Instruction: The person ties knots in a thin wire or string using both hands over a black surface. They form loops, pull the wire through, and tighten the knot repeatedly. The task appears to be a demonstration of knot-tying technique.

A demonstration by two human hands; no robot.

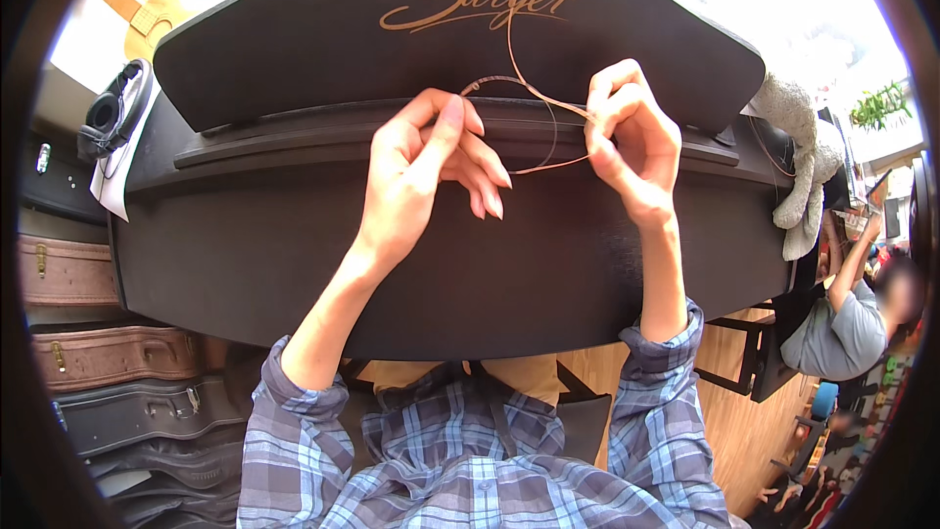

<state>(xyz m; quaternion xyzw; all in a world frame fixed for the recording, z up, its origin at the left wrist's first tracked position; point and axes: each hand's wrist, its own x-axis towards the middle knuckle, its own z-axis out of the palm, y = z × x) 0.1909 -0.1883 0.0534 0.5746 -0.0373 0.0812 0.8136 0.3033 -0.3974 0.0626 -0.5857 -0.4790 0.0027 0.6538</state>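
Note:
A thin copper-coloured guitar string (501, 77) is coiled in a loose loop between my two hands, with a long strand curving up past the black music rest. My left hand (403, 162) pinches the loop's left side between thumb and forefinger, its other fingers loosely curled. Opposite it, my right hand (641, 142) grips the string where strands meet, thumb and fingertips closed together. Both hands are raised over the closed black piano lid (470, 264), in front of the music rest (284, 69). The string's ends are hard to make out.
Black headphones (103, 113) and a white sheet (111, 181) lie at the left end. A grey plush toy (808, 171) hangs at the right end. Instrument cases (73, 274) are stacked at left; a guitar (155, 24) stands behind. Another person (837, 333) sits at far right.

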